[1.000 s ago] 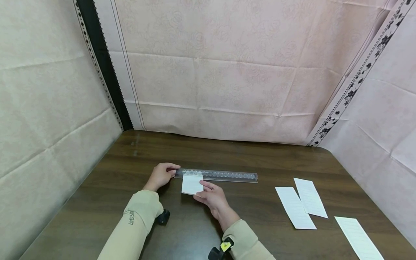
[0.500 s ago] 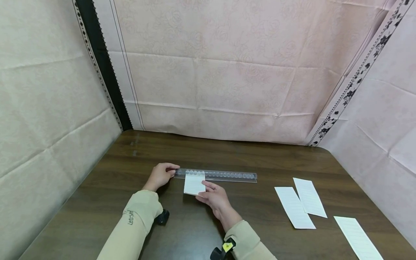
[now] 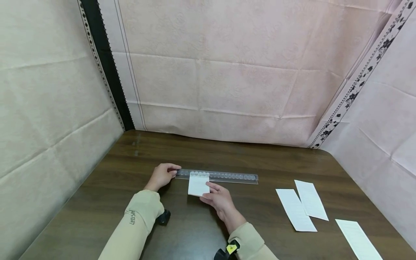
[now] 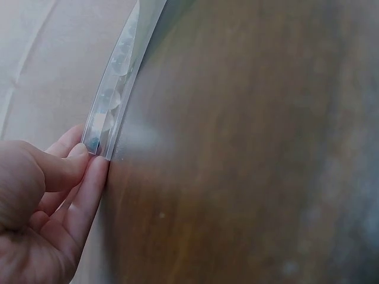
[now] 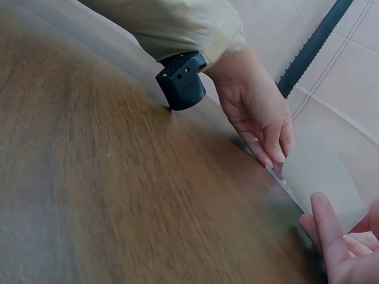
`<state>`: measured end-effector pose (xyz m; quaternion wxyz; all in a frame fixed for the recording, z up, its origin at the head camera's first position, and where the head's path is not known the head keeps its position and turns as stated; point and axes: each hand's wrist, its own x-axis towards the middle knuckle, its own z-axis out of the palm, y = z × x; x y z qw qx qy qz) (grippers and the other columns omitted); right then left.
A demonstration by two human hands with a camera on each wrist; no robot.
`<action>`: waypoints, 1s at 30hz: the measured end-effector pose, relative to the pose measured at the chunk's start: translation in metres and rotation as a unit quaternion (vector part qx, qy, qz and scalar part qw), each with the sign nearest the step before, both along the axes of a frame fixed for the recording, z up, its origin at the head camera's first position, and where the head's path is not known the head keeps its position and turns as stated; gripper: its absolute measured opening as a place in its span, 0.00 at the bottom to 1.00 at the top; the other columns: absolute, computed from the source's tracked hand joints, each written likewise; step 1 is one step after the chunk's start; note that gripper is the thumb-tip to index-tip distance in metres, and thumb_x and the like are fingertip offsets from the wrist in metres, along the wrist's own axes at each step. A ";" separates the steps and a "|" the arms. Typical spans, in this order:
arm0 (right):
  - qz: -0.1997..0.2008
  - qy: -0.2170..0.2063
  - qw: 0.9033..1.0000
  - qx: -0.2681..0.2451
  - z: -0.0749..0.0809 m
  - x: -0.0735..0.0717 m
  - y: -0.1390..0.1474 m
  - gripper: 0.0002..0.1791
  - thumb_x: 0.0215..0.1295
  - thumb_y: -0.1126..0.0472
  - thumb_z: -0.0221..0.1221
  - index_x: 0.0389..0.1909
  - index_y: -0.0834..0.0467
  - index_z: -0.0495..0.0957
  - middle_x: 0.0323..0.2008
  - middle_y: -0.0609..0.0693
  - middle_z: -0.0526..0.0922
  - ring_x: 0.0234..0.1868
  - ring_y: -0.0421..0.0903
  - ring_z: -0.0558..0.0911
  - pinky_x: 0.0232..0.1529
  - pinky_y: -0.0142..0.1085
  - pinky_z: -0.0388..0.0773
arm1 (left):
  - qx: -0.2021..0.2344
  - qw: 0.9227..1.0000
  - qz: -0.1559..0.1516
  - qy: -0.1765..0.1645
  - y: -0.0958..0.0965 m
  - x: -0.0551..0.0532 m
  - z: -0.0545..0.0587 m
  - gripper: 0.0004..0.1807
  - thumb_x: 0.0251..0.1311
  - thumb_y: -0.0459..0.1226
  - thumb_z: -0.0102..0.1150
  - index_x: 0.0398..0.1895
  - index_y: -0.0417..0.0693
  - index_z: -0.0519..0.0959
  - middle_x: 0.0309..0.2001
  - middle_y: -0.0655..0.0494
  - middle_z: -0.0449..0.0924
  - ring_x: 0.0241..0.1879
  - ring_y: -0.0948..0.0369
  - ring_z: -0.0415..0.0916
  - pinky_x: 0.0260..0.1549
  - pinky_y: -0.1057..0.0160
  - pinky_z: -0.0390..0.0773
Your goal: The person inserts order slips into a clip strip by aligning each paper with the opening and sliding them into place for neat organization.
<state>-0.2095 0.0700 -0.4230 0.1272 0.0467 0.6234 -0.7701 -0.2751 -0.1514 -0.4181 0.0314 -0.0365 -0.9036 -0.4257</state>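
Cloth hanging (image 3: 208,83): pale, creased, enclosing the back and both sides.
Tabletop (image 3: 227,151): dark wood grain, carrying the items below.
Clear strip (image 3: 234,176): one, plastic, bearing a row of round shapes, lying crosswise on the tabletop.
Lined slips: three, white, lying right of the hands; two (image 3: 295,210) (image 3: 311,199) are meeting along their edges, the third (image 3: 358,239) is lying apart, nearer the person.
Left hand (image 3: 160,176): fingers (image 4: 89,183) are pinching the strip's left end, the thumb pressing on top.
Right hand (image 3: 221,204): fingers are closing narrowly on the small white paper at its right edge and lower right corner.
Small white paper (image 3: 198,185): one, extending leftward from the right fingers, well clear of the left fingers; its upper edge is overlapping the strip; whether it is sitting inside or in front, cannot tell.
Black device (image 3: 163,218): hanging beneath the left cuff.
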 end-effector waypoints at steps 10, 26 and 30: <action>0.000 0.000 1.000 -0.001 -0.001 -0.001 0.005 0.27 0.58 0.81 0.53 0.60 0.74 0.64 0.56 0.69 0.71 0.40 0.48 0.79 0.43 0.42 0.78 | 0.000 1.000 0.000 0.003 0.001 0.000 0.000 0.11 0.60 0.28 0.55 0.44 0.42 0.83 0.42 0.47 0.81 0.34 0.56 0.73 0.35 0.59 0.74; -0.004 0.002 1.000 0.002 -0.001 -0.001 0.012 0.27 0.57 0.81 0.54 0.60 0.74 0.64 0.55 0.69 0.72 0.41 0.49 0.80 0.42 0.41 0.78 | 0.001 1.000 0.000 -0.002 0.000 0.002 0.003 0.11 0.60 0.28 0.55 0.44 0.42 0.83 0.42 0.47 0.81 0.34 0.56 0.73 0.36 0.59 0.74; -0.002 -0.001 1.000 0.012 0.001 0.000 0.015 0.27 0.58 0.80 0.54 0.60 0.73 0.64 0.56 0.69 0.71 0.44 0.50 0.80 0.42 0.40 0.78 | -0.002 1.000 -0.003 -0.006 0.000 0.002 0.003 0.12 0.61 0.28 0.55 0.45 0.42 0.82 0.44 0.46 0.80 0.37 0.56 0.74 0.36 0.58 0.74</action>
